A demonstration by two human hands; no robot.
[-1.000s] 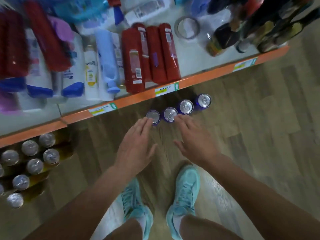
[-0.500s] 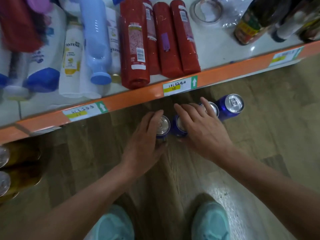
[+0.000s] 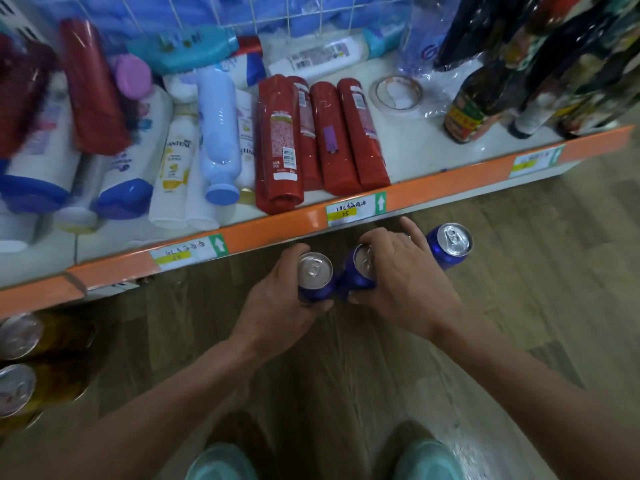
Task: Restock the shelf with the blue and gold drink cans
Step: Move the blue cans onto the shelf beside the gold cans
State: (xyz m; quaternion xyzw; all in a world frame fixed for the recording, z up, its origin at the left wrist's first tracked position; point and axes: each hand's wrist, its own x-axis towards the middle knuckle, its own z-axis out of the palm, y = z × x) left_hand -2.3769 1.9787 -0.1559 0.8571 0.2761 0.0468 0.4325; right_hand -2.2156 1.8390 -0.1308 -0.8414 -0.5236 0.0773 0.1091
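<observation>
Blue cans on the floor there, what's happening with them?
A person at a shop shelf is gathering cans off the wooden floor. The left-hand grip holds one blue can, the right-hand grip another beside it. One more blue can stands free to the right; gold cans sit at far left. None is on the shelf yet.

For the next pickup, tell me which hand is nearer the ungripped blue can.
Right. The right hand, gripping the middle can, sits beside the ungripped blue can; the left hand grips the leftmost can.
</observation>
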